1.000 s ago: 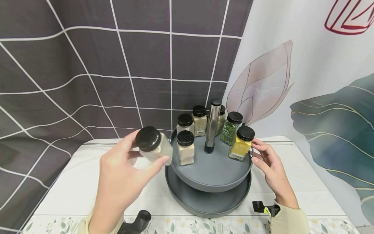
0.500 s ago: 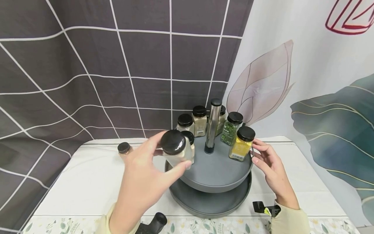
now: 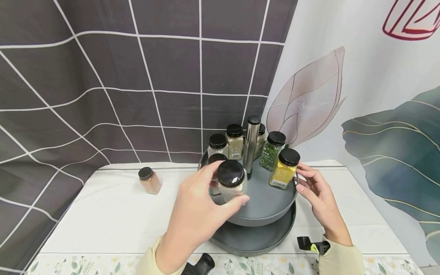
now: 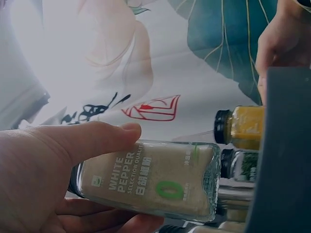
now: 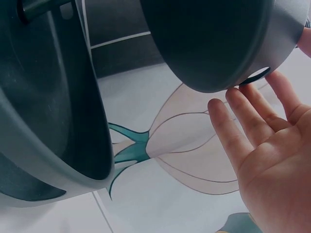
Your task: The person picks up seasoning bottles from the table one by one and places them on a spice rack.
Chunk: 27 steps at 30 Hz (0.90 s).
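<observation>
My left hand [image 3: 197, 208] holds a square glass jar of white pepper [image 3: 231, 179] with a black lid, thumb on one side and fingers on the other. It is over the left front part of the grey two-tier turntable's upper tray [image 3: 264, 206]. The left wrist view shows the label of the white pepper jar [image 4: 150, 182]; whether its base touches the tray is hidden. My right hand [image 3: 317, 193] touches the upper tray's right rim. In the right wrist view, the fingers of my right hand [image 5: 272, 160] are fairly straight beside the rim's cut-out.
On the upper tray stand a yellow spice jar [image 3: 283, 170], a green herb jar [image 3: 271, 152] and several pale spice jars around a metal post [image 3: 251, 145]. An orange-brown spice jar [image 3: 151, 184] stands on the white table at left. The lower tray [image 3: 254, 244] sits underneath.
My left hand has carried the white pepper jar rightward, from beside the turntable to over its upper tray. The orange-brown jar has come into view behind it. My right hand stays put.
</observation>
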### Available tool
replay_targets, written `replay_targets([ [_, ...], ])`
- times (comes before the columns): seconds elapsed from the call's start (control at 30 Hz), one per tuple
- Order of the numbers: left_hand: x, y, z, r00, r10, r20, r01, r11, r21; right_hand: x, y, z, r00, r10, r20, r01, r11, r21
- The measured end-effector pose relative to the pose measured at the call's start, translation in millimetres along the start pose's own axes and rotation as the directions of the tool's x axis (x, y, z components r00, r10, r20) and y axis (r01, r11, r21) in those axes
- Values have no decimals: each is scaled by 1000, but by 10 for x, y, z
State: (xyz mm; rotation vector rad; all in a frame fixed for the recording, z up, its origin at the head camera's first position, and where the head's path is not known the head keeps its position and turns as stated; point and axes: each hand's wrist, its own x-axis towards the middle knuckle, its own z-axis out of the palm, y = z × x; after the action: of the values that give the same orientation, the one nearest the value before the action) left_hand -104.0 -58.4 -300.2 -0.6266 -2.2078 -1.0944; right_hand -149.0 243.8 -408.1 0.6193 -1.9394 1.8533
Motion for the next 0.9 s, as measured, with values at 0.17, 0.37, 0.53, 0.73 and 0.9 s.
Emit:
replay_targets([
  [0.17,-18,-12,93,999,-31,30,32,999,-13,-7,3,-4,1000,3,0,-3,1000,-6],
  [0.37,-43,-30,194,996,-63,62,64,998,-7,-4,11,-10,1000,0,4,0,1000,-8],
  [0.53,-60,-58,262,998,-48,50,46,998,44,-7,14,-12,1000,2,3,-2,1000,1],
  [0.73,-75,-98,343,998,-9,58,5,997,73,-6,14,-15,1000,-1,2,1,1000,5],
  [0.9,-96,-129,390,998,-6,64,0,996,89,-3,17,-14,1000,3,5,-3,1000,7],
])
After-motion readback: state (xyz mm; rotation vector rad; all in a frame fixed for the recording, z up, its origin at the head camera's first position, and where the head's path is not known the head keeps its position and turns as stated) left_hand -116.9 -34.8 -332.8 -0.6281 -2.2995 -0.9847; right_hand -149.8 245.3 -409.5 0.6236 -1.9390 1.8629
